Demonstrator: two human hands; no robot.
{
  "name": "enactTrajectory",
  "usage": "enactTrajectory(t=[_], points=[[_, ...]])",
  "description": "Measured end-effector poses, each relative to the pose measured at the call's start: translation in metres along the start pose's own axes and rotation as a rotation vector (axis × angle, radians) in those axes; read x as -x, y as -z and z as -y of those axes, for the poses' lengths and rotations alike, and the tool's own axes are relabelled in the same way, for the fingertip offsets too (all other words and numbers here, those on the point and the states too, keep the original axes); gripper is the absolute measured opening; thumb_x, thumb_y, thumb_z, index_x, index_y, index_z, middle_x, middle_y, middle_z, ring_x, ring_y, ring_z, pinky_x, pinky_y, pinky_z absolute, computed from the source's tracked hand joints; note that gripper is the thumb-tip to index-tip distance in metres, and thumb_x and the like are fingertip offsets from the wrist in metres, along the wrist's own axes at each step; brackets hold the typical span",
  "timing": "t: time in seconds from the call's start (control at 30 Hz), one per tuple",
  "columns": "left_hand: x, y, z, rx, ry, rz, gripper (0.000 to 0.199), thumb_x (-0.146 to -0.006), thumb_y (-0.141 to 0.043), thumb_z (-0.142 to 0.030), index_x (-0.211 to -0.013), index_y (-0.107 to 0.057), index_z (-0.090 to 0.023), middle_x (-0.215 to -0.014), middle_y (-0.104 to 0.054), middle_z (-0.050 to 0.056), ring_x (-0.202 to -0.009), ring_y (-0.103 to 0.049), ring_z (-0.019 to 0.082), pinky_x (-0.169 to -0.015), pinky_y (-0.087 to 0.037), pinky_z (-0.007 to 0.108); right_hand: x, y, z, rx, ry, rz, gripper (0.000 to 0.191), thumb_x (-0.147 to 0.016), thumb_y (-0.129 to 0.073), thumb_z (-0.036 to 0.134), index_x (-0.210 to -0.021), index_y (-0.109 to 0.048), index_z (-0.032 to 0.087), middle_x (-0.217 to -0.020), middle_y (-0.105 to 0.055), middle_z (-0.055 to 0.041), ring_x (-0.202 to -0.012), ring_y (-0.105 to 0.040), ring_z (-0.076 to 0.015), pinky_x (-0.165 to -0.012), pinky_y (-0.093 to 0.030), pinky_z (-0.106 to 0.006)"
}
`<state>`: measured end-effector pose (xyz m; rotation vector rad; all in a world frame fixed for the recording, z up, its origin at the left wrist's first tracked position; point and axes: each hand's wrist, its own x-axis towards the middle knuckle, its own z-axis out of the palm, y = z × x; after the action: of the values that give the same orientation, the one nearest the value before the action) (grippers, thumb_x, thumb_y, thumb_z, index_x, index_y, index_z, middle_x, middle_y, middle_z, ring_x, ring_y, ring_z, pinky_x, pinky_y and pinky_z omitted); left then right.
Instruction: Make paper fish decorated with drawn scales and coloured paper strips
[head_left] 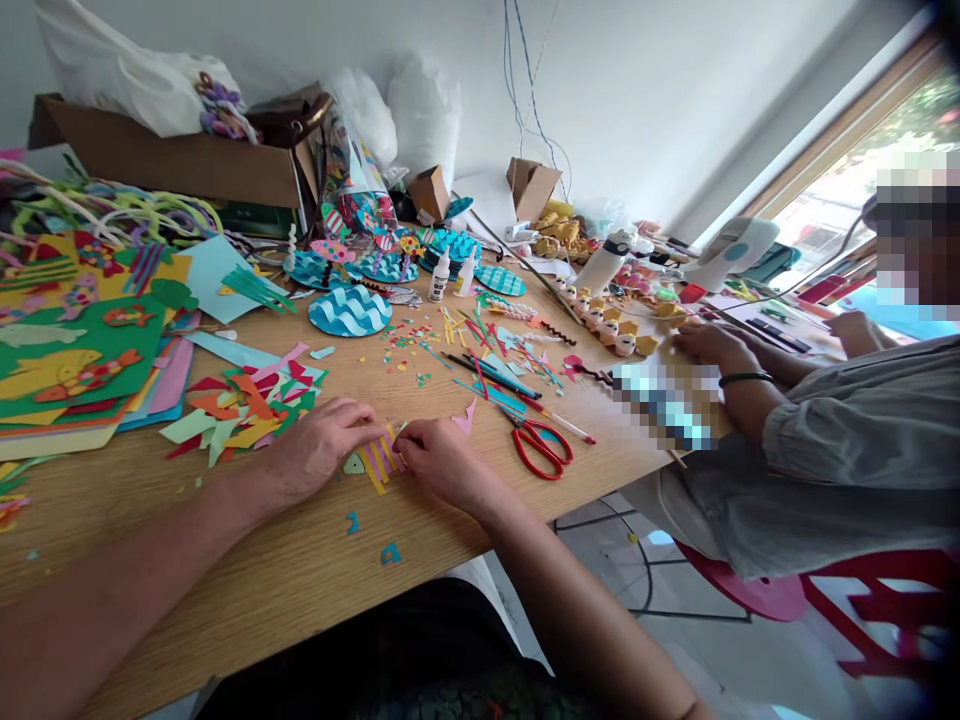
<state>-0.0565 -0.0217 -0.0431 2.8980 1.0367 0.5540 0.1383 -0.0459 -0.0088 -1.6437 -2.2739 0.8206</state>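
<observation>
A small paper fish lies on the table between my hands, its pale green head to the left and yellow strips laid across its pink body. My left hand reaches in from the left, thumb and fingers pinched at the fish's upper edge. On the other side, my right hand is closed, its fingertips bent down at the fish's right end; what they pinch is hidden. Two blue paper scraps, one of them a curved offcut, lie nearer the table edge. Beyond my right hand rest red-handled scissors.
Left of my hands are a heap of coloured paper scraps and a green sheet with paper fish. Behind stand blue wavy discs and glue bottles. Pens lie mid-table. At right sits another person, hands on the table.
</observation>
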Motion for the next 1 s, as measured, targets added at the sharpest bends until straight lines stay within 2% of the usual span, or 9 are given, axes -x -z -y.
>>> enactTrajectory(t=[0.13,0.33,0.5,0.7,0.87,1.0], points=[[0.0,0.001,-0.002,-0.023,-0.011,0.036,0.034,-0.088,-0.035,-0.011,-0.103,-0.064,-0.023,-0.101,-0.06,0.005,-0.098,-0.051,0.018,-0.085,-0.045,0.032,0.001,-0.002,-0.001,0.012,0.011,0.025,0.03,-0.08,-0.042,0.019,-0.074,-0.071,0.015,-0.066,-0.067,-0.005,-0.053,-0.047,-0.0093,-0.053,-0.029,-0.021],[0.001,0.001,0.001,0.059,-0.008,-0.019,0.035,-0.09,-0.033,-0.014,-0.104,-0.063,-0.022,-0.101,-0.06,0.005,-0.098,-0.052,0.018,-0.085,-0.045,0.032,0.005,0.004,-0.002,-0.044,-0.011,-0.008,0.03,-0.081,-0.043,0.019,-0.069,-0.069,0.014,-0.059,-0.064,-0.0027,-0.057,-0.05,-0.0089,-0.058,-0.03,-0.021],[0.002,0.0,0.004,0.051,-0.014,0.007,0.034,-0.089,-0.034,-0.014,-0.104,-0.064,-0.021,-0.099,-0.061,0.006,-0.097,-0.052,0.018,-0.086,-0.045,0.033,0.005,0.001,-0.001,-0.023,-0.009,0.035,0.027,-0.078,-0.043,0.017,-0.071,-0.069,0.014,-0.063,-0.066,-0.0044,-0.055,-0.049,-0.0094,-0.056,-0.03,-0.021],[0.002,0.011,0.005,0.015,0.053,0.004,0.045,-0.085,-0.028,-0.007,-0.109,-0.063,-0.022,-0.104,-0.06,0.005,-0.099,-0.051,0.018,-0.087,-0.045,0.032,0.009,0.009,0.0,-0.039,-0.014,0.014,0.027,-0.08,-0.044,0.018,-0.066,-0.067,0.014,-0.057,-0.062,-0.0021,-0.057,-0.051,-0.0091,-0.061,-0.032,-0.021],[0.001,0.021,0.004,0.068,0.007,0.029,0.047,-0.083,-0.027,-0.005,-0.109,-0.063,-0.021,-0.103,-0.063,0.005,-0.1,-0.052,0.018,-0.089,-0.044,0.034,0.004,0.01,0.0,-0.117,-0.007,0.014,0.026,-0.079,-0.045,0.017,-0.068,-0.068,0.014,-0.057,-0.061,-0.0001,-0.056,-0.051,-0.0082,-0.057,-0.032,-0.02],[0.006,0.016,0.003,0.096,-0.057,0.061,0.046,-0.083,-0.029,-0.005,-0.11,-0.062,-0.02,-0.107,-0.063,0.006,-0.102,-0.052,0.018,-0.09,-0.045,0.034,-0.003,0.005,0.001,-0.142,0.012,0.041,0.026,-0.079,-0.045,0.017,-0.071,-0.069,0.014,-0.059,-0.062,-0.0004,-0.054,-0.048,-0.0074,-0.054,-0.031,-0.019]])
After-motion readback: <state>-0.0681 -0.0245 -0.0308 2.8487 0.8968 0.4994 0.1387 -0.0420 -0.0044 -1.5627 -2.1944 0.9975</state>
